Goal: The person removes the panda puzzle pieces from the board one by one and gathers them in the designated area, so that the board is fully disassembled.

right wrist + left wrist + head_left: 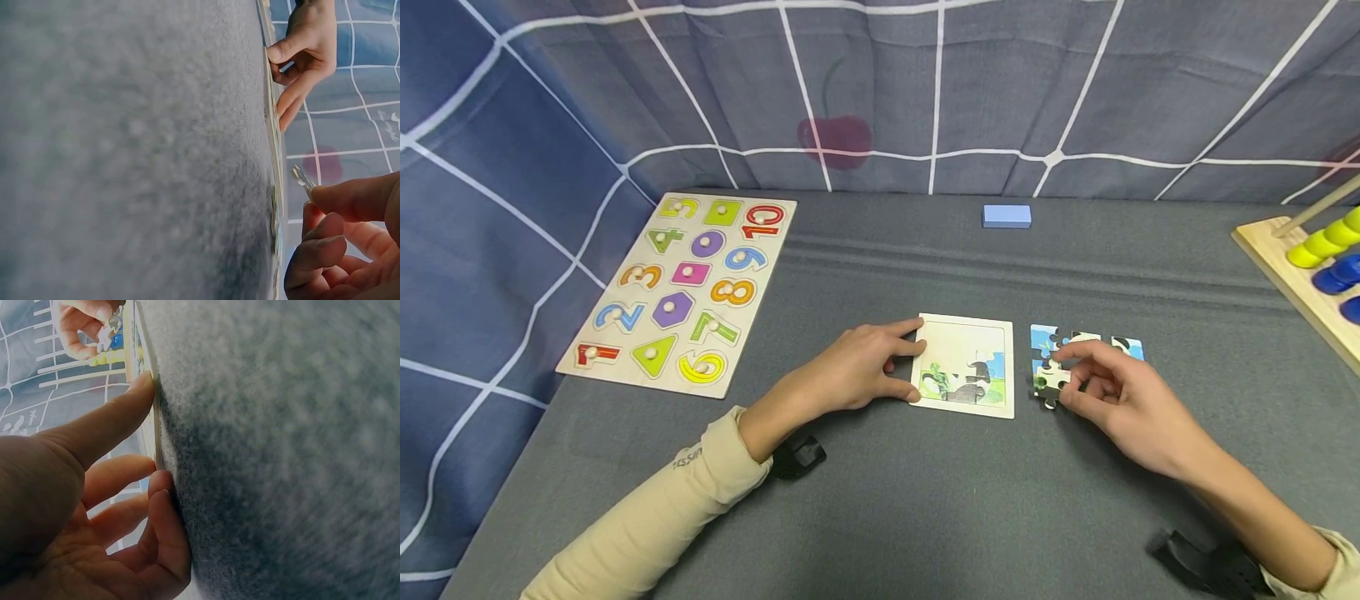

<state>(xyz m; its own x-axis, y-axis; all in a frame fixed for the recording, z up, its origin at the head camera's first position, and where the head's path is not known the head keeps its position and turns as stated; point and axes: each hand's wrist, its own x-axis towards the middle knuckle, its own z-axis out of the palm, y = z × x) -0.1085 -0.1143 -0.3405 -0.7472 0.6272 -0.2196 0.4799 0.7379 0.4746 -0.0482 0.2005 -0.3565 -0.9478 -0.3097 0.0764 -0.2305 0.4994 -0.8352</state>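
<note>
The left hand (850, 371) steadies the tray (967, 333) at its left edge, index finger and thumb on the frame and the other fingers loosely curled. Part of the tray's picture is filled low down. Just right of it lie loose pieces (1078, 346). The right hand (1120, 396), the nearer one, pinches a piece (1051, 377) between thumb and fingertips, beside the tray's right edge.

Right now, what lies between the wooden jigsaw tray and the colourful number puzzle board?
In the head view, only the left hand, touching the wooden jigsaw tray, and bare grey felt before the colourful number puzzle board.
</note>
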